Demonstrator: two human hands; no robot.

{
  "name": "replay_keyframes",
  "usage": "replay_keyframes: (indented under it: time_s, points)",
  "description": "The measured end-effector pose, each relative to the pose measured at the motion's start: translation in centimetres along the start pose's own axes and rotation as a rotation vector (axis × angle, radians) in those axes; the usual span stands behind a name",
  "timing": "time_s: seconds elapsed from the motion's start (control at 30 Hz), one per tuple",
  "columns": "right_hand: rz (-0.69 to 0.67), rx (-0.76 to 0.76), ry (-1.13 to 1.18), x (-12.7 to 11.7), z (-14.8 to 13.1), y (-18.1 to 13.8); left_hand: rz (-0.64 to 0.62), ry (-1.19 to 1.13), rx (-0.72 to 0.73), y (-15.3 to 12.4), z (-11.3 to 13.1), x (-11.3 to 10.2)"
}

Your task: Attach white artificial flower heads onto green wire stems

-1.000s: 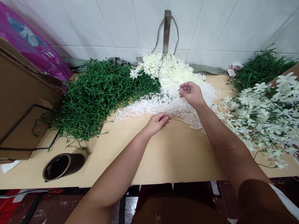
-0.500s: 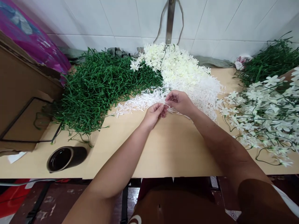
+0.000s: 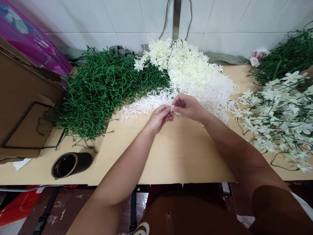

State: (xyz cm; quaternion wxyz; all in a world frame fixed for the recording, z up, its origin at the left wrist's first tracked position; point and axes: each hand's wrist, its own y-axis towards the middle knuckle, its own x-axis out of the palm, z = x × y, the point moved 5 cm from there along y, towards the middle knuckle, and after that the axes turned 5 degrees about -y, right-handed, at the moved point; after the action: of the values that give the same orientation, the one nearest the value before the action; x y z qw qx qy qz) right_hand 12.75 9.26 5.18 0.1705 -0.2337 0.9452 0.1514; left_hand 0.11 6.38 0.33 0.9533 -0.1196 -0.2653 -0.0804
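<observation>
Across the pale wooden table (image 3: 186,156), backed by a white tiled wall (image 3: 97,16): at far left a brown cardboard box (image 3: 22,107); beside it a broad heap of green stems (image 3: 102,88); along the right edge a tangle of flower sprays (image 3: 281,114), white blooms on green stalks. Behind the middle, a mound of cream blossoms (image 3: 181,62), spilling forward into a drift of thin white spikes (image 3: 215,94). Near the front left edge, a dark cup (image 3: 70,164) lying on its side, mouth toward the camera. Just in front of the spikes, above bare tabletop, left hand (image 3: 158,118) and right hand (image 3: 189,107) brought fingertip to fingertip, each with fingers curled and thumb and forefinger pinched shut on one small white piece (image 3: 172,108), held between the two hands at the near edge of the drift.
</observation>
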Motion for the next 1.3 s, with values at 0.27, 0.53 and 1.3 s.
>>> replay_keyframes:
  time_s: [0.27,0.53,1.3]
  points:
    - [0.110,-0.009,-0.193,0.2,-0.4,-0.1,0.055,-0.025,0.011,0.2,0.0,-0.2]
    - [0.143,0.065,-0.170,0.7,0.8,-0.2,0.087,-0.021,0.027,0.2,0.0,-0.6]
    - [0.126,-0.362,-0.296,2.5,-0.6,-0.9,0.140,-0.085,0.041,-0.5,0.1,0.1]
